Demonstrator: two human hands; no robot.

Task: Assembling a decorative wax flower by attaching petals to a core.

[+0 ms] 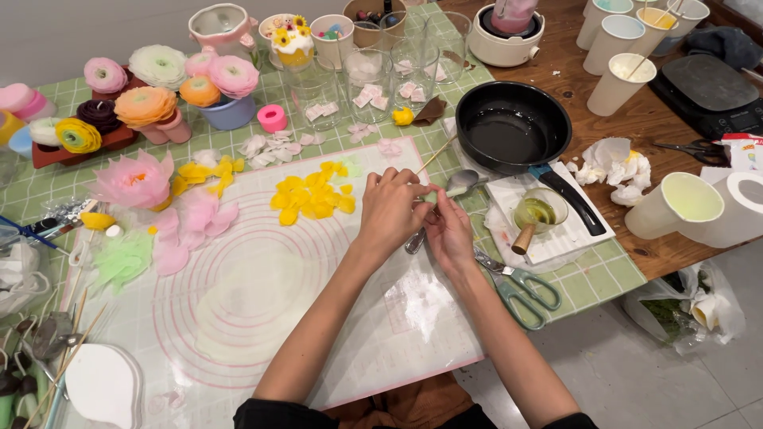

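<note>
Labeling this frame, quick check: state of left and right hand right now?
Left hand: closed, fingers pinching a thin wooden stick.
Right hand: closed near the stick's lower end; what it grips cannot be told.

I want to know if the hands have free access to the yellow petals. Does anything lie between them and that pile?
Nothing visible does. The left hand and right hand meet over the mat, and the yellow petals lie just beside the left hand with only bare mat between.
</note>
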